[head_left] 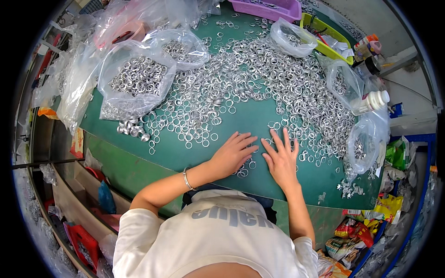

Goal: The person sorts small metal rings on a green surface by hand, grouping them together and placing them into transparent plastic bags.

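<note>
My left hand (230, 155) lies over the green tabletop (257, 113) near its front edge, palm down with fingers stretched out. A few silver rings (243, 172) show beneath and beside it. My right hand (282, 163) is just to its right, flat with fingers spread, its fingertips touching or hovering over rings at the edge of a large heap (308, 92). Neither hand grips anything that I can see. Loose rings (185, 125) also spread in a thin layer ahead of my left hand. What is under the palms is hidden.
Clear plastic bags of rings (107, 99) stand at the left; a smaller bag (366, 143) sits at the right edge. A purple basket (292, 11) and a yellow-green tray (340, 53) are at the back, a white bottle (373, 102) at the right. Small flower-shaped pieces (347, 189) lie front right.
</note>
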`<action>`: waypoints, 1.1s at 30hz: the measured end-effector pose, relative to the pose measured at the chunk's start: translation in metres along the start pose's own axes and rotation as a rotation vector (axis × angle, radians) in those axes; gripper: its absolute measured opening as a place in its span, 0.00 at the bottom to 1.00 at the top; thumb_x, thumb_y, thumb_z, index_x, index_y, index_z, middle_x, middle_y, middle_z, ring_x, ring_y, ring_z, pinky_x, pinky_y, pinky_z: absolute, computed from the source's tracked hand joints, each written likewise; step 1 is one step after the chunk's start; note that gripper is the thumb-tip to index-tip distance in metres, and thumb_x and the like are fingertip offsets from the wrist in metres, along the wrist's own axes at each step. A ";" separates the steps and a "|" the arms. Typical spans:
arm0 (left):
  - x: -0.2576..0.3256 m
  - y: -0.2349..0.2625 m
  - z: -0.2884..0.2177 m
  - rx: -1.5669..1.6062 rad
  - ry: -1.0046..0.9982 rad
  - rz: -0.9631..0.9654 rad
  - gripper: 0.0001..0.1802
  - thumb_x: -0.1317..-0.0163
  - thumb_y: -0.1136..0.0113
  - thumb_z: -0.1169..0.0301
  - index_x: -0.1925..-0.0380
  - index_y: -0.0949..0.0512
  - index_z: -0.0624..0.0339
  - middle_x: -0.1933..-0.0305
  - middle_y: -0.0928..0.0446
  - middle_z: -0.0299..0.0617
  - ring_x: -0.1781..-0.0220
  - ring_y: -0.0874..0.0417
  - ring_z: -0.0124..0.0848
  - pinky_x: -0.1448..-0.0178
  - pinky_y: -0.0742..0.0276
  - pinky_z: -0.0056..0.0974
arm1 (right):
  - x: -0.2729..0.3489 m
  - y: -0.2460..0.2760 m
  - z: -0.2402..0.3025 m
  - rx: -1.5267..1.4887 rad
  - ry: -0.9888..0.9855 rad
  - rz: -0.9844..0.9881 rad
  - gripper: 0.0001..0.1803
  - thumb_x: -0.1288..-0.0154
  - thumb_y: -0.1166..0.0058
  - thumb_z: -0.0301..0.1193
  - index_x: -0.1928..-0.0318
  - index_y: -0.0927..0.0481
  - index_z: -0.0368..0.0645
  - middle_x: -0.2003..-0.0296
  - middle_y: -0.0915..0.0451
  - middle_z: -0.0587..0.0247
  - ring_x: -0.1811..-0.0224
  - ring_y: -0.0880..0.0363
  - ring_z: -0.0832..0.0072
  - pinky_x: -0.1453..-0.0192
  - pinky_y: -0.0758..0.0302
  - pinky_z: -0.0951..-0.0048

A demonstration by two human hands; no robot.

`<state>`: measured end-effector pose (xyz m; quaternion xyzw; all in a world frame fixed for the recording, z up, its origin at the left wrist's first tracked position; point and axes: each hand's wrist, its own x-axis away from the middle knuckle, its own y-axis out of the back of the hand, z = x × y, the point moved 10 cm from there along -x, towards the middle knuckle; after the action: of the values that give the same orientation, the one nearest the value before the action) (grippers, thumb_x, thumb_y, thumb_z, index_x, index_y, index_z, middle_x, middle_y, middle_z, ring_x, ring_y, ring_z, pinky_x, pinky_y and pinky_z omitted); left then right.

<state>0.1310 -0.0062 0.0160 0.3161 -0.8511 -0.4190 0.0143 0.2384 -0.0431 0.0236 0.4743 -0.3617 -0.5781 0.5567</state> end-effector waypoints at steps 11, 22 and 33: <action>-0.004 0.004 -0.006 0.021 -0.004 -0.011 0.16 0.39 0.42 0.76 0.50 0.23 0.58 0.37 0.30 0.46 0.33 0.33 0.46 0.28 0.44 0.60 | -0.010 0.023 -0.022 0.105 -0.188 -0.234 0.20 0.36 0.44 0.33 0.45 0.23 0.42 0.35 0.35 0.56 0.28 0.46 0.50 0.32 0.52 0.38; 0.007 0.006 0.007 0.109 0.079 -0.051 0.19 0.38 0.43 0.76 0.45 0.27 0.59 0.35 0.33 0.48 0.31 0.34 0.48 0.27 0.44 0.57 | 0.006 0.003 0.002 -0.130 -0.164 -0.023 0.24 0.36 0.44 0.38 0.41 0.25 0.43 0.32 0.40 0.55 0.26 0.51 0.50 0.31 0.57 0.34; 0.007 0.012 0.015 0.147 0.157 -0.093 0.27 0.38 0.51 0.83 0.37 0.36 0.61 0.32 0.38 0.50 0.30 0.37 0.50 0.26 0.46 0.56 | -0.017 0.008 0.006 -0.150 -0.041 -0.109 0.24 0.32 0.49 0.34 0.38 0.30 0.39 0.39 0.29 0.56 0.28 0.43 0.56 0.30 0.56 0.37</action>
<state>0.1153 0.0059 0.0130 0.3873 -0.8601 -0.3297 0.0384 0.2343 -0.0280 0.0347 0.4384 -0.3022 -0.6427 0.5508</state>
